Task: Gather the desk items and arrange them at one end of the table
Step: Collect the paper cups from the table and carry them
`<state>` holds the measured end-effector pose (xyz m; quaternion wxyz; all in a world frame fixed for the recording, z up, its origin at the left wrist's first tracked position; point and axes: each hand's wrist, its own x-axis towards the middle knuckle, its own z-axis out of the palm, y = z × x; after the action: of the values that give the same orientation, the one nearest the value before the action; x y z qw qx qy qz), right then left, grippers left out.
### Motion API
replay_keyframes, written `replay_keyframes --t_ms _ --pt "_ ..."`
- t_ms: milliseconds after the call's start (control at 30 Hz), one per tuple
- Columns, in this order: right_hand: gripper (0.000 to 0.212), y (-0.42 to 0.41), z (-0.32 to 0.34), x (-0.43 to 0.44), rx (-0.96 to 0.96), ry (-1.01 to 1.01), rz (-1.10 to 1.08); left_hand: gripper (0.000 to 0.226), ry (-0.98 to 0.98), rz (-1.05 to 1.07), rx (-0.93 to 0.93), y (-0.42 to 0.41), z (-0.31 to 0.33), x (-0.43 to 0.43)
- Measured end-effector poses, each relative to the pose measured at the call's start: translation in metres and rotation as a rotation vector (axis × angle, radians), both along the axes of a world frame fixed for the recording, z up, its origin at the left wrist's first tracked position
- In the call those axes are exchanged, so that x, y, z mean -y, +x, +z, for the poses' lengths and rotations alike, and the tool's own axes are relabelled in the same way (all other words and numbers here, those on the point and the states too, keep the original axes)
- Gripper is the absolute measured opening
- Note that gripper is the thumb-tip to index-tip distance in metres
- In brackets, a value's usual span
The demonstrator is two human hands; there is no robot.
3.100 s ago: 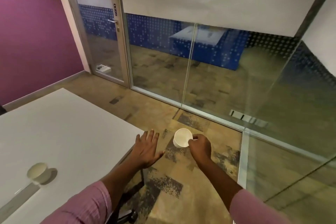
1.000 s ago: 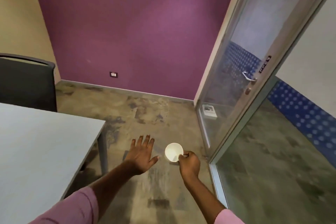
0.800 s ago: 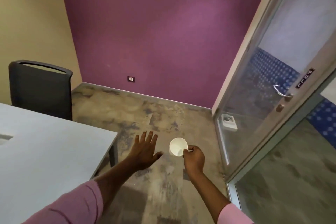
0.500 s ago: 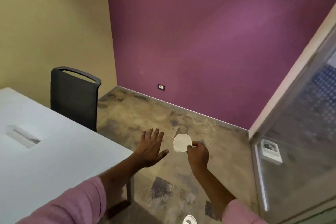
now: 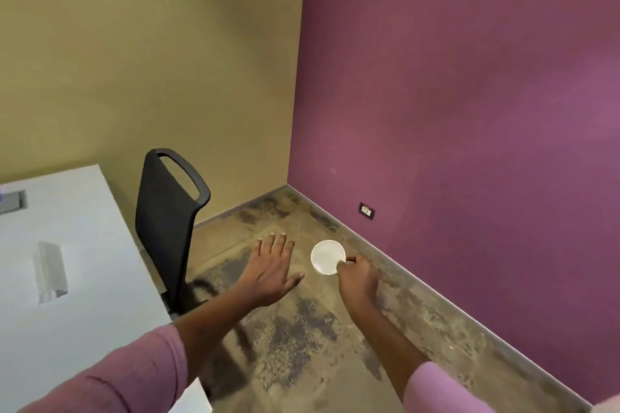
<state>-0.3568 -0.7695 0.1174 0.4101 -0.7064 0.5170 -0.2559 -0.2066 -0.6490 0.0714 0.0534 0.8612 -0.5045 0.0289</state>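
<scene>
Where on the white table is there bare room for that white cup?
The white table is bare between its near grey slot and the edge by the black mesh chair, and between that slot and the far grey slot. The chair crowds the table's edge. The right hand pinches the small white cup.

White table [image 5: 100, 261] cut off at left edge, chair [image 5: 167, 218] seat hidden behind it, wall socket [image 5: 366, 210] details too small
</scene>
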Motion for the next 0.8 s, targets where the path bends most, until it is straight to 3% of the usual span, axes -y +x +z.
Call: replay_keyframes --t_ms 500,800 --pt "0.021 0.285 0.018 0.198 0.037 -0.049 0.315 0.088 -0.09 0.353 -0.004 0.246 0.018 0.176" --pt "0.019 0.452 0.02 0.263 0.045 -0.035 0.519 0.084 -0.042 0.509 0.023 0.379 0.034 0.217"
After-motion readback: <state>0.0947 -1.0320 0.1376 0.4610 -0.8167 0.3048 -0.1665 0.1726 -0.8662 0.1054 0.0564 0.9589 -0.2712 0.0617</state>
